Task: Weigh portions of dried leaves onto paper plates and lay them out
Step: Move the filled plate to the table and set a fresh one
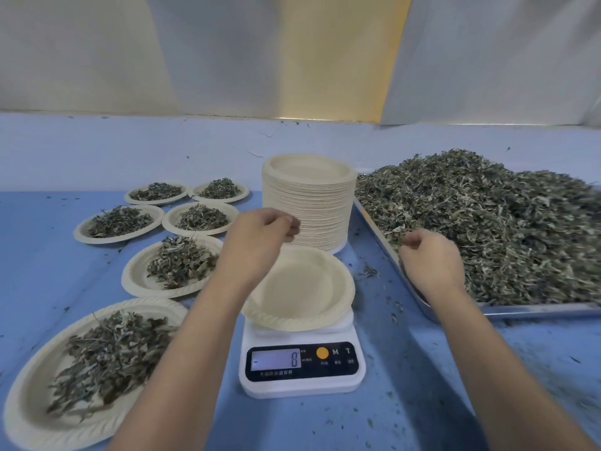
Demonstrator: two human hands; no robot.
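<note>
An empty paper plate (pixel 299 288) sits on the white digital scale (pixel 302 366), whose display reads 0. My left hand (pixel 260 236) hovers over the plate's far left rim, close to the tall stack of paper plates (pixel 309 203). Its fingers are curled and nothing shows in them. My right hand (pixel 429 258) is at the near left edge of the metal tray (pixel 536 310), which is heaped with dried leaves (pixel 487 222). Its fingers curl into the leaves at the pile's edge. Several filled plates (pixel 175 268) lie in rows to the left.
The blue table cover (pixel 422 369) is strewn with leaf crumbs, mostly right of the scale and below the tray. A pale wall with hanging sheets rises behind the table. The nearest filled plate (pixel 81 369) lies at the front left edge.
</note>
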